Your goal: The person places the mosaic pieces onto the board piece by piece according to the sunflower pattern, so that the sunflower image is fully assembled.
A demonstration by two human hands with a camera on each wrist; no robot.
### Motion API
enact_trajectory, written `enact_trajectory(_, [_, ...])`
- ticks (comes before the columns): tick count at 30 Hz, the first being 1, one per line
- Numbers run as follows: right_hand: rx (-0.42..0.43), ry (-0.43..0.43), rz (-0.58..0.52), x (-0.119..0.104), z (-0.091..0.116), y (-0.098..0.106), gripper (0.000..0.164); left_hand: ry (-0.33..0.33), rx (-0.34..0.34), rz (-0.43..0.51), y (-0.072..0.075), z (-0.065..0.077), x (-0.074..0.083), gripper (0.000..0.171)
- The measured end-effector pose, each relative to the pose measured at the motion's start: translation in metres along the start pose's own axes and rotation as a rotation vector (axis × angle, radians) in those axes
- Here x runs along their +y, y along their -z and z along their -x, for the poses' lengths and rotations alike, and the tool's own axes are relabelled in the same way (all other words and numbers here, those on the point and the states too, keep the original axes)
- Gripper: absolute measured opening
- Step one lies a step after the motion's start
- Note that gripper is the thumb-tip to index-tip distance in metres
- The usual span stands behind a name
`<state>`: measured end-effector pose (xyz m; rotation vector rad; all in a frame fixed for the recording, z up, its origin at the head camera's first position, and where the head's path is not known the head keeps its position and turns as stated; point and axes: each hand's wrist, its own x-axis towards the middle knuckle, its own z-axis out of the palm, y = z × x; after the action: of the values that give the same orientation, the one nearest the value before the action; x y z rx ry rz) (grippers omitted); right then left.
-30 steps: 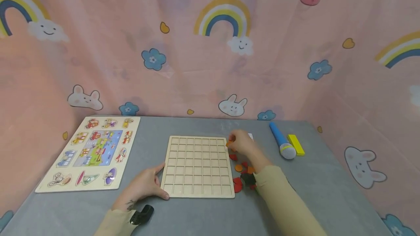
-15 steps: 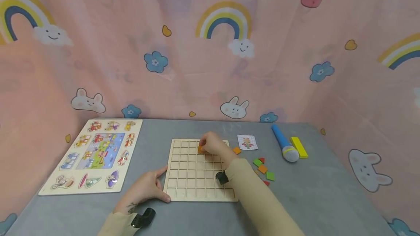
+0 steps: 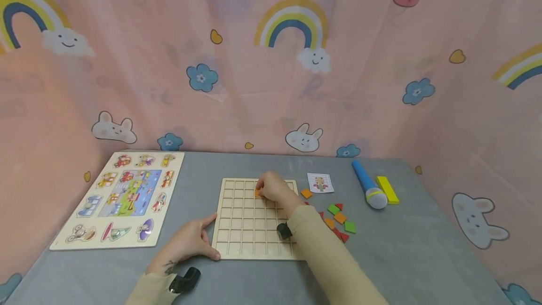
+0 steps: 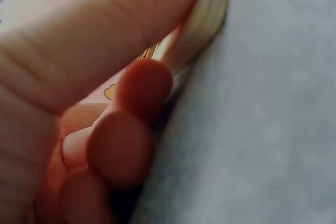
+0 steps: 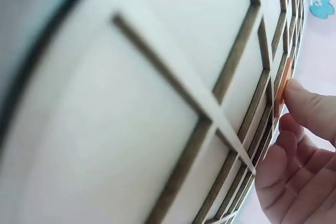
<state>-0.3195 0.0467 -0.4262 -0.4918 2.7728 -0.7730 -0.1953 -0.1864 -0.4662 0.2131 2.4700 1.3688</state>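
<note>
A pale wooden grid board (image 3: 243, 222) lies flat on the grey table. At its near left corner my left hand (image 3: 192, 239) holds the edge, thumb on the front side and forefinger on the left side. In the left wrist view the thumb (image 4: 121, 24) lies against the board's edge (image 4: 205, 22), with other fingertips curled below. My right hand (image 3: 275, 187) pinches an orange square tile (image 3: 257, 193) at the board's far rows. The right wrist view shows the thumb on that tile (image 5: 283, 85), which is at the grid; how far it sits in a cell is unclear.
Red, green and orange tiles (image 3: 340, 218) lie loose right of the board, partly behind the right sleeve. Beyond them are a picture card (image 3: 320, 183), a blue toy microphone (image 3: 368, 185) and a yellow block (image 3: 387, 190). A vehicle picture puzzle (image 3: 127, 201) lies at the left.
My right hand has moved left from beside the board to its far rows, carrying the orange tile, and then stayed nearly still. My left hand has kept its place at the corner.
</note>
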Motion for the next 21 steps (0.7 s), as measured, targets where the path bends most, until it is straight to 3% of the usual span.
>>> enact_trajectory(3, [0.032,0.019,0.008,0.009,0.000,0.008,0.021,0.001,0.003,0.002,0.000,0.000,0.000,0.113])
enact_trajectory(6, [0.092,0.000,0.032,0.028,0.008,0.029,0.025,0.001,0.003,0.004,0.000,0.000,0.000,0.113])
enact_trajectory(11, [0.183,-0.135,0.139,0.077,0.038,0.068,0.022,-0.007,-0.003,0.013,0.000,-0.001,0.000,0.113])
enact_trajectory(16, [0.095,-0.353,0.264,0.114,0.072,0.084,0.010,-0.017,-0.009,0.019,0.002,0.000,0.001,0.113])
enact_trajectory(21, [0.008,-0.425,0.317,0.126,0.093,0.078,0.009,-0.013,-0.012,0.011,0.002,-0.001,0.001,0.113])
